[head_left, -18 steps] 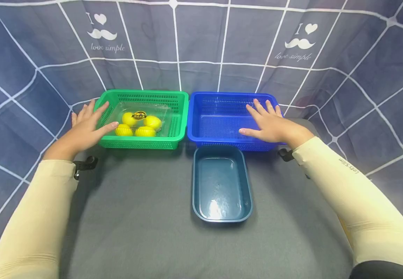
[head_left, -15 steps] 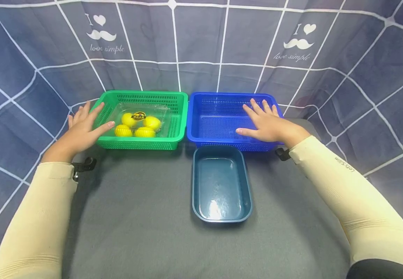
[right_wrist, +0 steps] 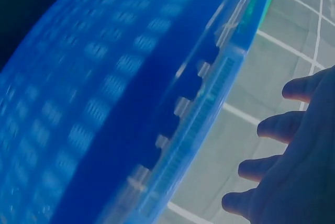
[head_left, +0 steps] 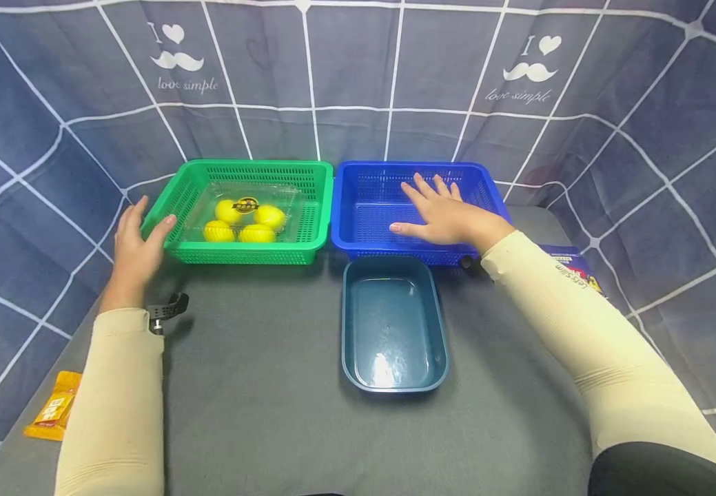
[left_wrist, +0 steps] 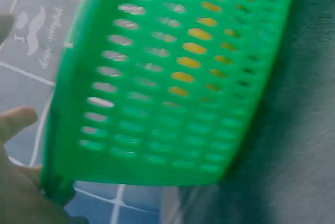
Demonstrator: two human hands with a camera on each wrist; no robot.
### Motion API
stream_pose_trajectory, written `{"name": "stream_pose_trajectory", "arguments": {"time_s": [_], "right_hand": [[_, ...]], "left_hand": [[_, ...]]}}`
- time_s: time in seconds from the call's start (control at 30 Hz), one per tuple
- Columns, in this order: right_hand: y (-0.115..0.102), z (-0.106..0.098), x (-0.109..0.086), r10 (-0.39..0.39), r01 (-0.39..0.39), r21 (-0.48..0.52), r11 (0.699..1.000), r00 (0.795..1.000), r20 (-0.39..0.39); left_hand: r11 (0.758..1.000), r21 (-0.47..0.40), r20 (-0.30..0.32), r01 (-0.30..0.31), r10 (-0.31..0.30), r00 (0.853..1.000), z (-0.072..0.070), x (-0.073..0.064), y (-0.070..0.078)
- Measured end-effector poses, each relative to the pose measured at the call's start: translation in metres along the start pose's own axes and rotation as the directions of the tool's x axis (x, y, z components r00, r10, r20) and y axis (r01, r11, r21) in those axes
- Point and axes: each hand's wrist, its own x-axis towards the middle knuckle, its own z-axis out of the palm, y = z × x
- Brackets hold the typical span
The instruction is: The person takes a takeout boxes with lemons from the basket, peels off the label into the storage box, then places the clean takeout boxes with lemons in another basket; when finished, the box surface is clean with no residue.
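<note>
My left hand (head_left: 134, 251) is at the left end of the green basket (head_left: 240, 255), fingers fairly straight, thumb toward the rim. In the left wrist view, part of that hand (left_wrist: 15, 192) shows beside the basket's corner; whether it touches cannot be told. Inside the basket lies a clear plastic box (head_left: 292, 203) with a dark label and several round yellow fruits (head_left: 269, 217). Over the right part of the blue basket (head_left: 364, 224) my right hand (head_left: 447, 217) is spread, palm down, holding nothing. The right wrist view shows its fingers (right_wrist: 272, 127) apart from the basket's rim.
A dark teal tray (head_left: 395, 331) stands in front of the blue basket on the grey cloth. By my left forearm lies an orange packet (head_left: 54, 410). Partly behind my right sleeve is a purple package (head_left: 571, 265). Checked curtains (head_left: 358, 69) enclose the table's back and sides.
My left hand has shifted left and nearer to me, baring the green basket's left end. My right hand has moved left over the blue basket. The orange and purple packages have come into sight.
</note>
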Motion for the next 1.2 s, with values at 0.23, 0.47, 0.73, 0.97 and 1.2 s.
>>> {"name": "stream_pose_trajectory", "arguments": {"time_s": [0.23,0.47,0.73,0.97,1.2], "right_hand": [[-0.029,0.003,0.015,-0.056,0.054,0.069,0.996,0.998,0.022],[-0.049,0.008,0.041,-0.096,0.091,0.133,0.987,0.995,0.030],[-0.078,0.009,0.065,-0.173,0.160,0.272,0.949,0.985,0.025],[-0.110,0.010,0.082,-0.270,0.243,0.364,0.899,0.963,0.025],[-0.145,0.013,0.102,-0.294,0.263,0.420,0.869,0.956,0.008]], "left_hand": [[0.947,-0.269,-0.149,0.177,-0.222,0.964,0.015,-0.003,-0.004],[0.708,-0.695,-0.187,0.123,-0.343,0.920,0.030,-0.007,-0.011],[0.579,-0.814,-0.154,0.054,-0.304,0.940,0.042,-0.016,-0.018],[0.517,-0.856,-0.166,-0.004,-0.268,0.949,0.049,-0.019,-0.024],[0.501,-0.865,-0.176,-0.027,-0.252,0.952,0.053,-0.017,-0.025]]}}
